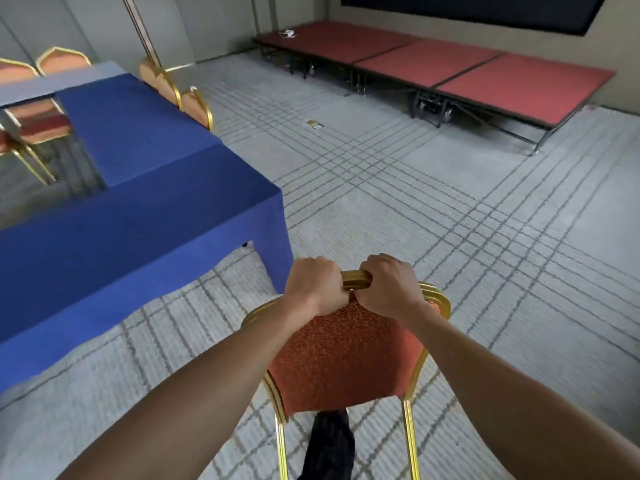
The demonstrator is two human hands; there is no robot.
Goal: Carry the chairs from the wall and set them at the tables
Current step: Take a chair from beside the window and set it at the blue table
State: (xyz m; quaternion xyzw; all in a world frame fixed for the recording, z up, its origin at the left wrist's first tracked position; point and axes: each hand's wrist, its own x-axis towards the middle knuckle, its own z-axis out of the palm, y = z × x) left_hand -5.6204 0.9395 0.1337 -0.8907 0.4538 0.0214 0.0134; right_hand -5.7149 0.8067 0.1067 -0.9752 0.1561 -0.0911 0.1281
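Note:
A chair (346,358) with a gold metal frame and orange patterned back is right in front of me, low in the view. My left hand (313,284) and my right hand (389,285) both grip the top rail of its backrest, side by side. More than one gold rail shows under my hands, as if chairs are stacked. The blue-clothed tables (145,202) stand to the left, their near corner just left of my left hand. Several matching chairs (195,103) are set along the tables' far sides.
A low red stage platform (450,64) runs along the far right wall. Grey carpet (415,202) with a dark grid pattern stretches ahead and to the right. A small scrap (314,124) lies on the floor. My dark trouser leg (330,441) shows below the chair.

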